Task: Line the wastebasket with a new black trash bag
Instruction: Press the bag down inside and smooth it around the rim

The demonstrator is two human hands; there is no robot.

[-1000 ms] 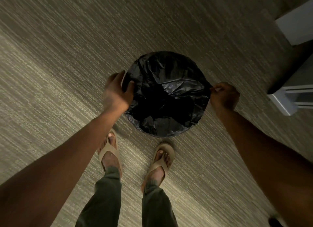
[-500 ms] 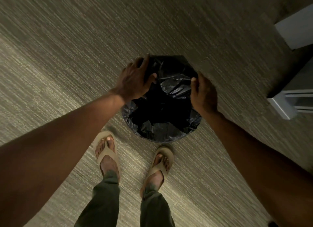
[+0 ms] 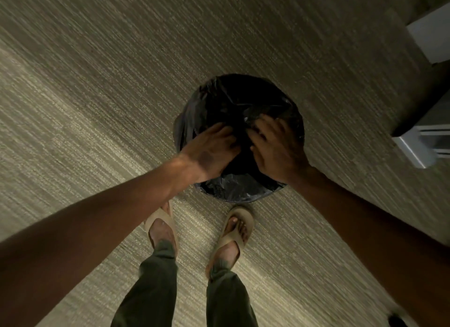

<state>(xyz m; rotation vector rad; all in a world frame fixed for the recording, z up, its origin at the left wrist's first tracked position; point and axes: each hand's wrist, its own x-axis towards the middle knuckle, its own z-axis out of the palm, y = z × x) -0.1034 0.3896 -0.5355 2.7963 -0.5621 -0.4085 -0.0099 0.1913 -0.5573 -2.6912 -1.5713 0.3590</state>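
A round wastebasket stands on the carpet just ahead of my feet, fully covered by a crinkled black trash bag [image 3: 233, 100]; the basket's own wall is hidden under the plastic. My left hand [image 3: 211, 151] lies palm-down over the bag's middle-left, fingers pressed into the plastic. My right hand [image 3: 275, 146] is beside it over the middle-right, fingers spread and pushing on the bag. Whether either hand pinches the plastic is unclear. The bag's edge hangs over the rim at the near side [image 3: 233, 192].
Striped beige carpet [image 3: 121, 107] lies all around. A white furniture corner [image 3: 414, 148] juts in at the right, with another white piece [image 3: 433, 34] at the upper right. My feet in tan sandals [image 3: 160, 229] stand close behind the basket.
Both hands have left the basket's rim at left and right and come together over the middle of the bag, pressing down into it.
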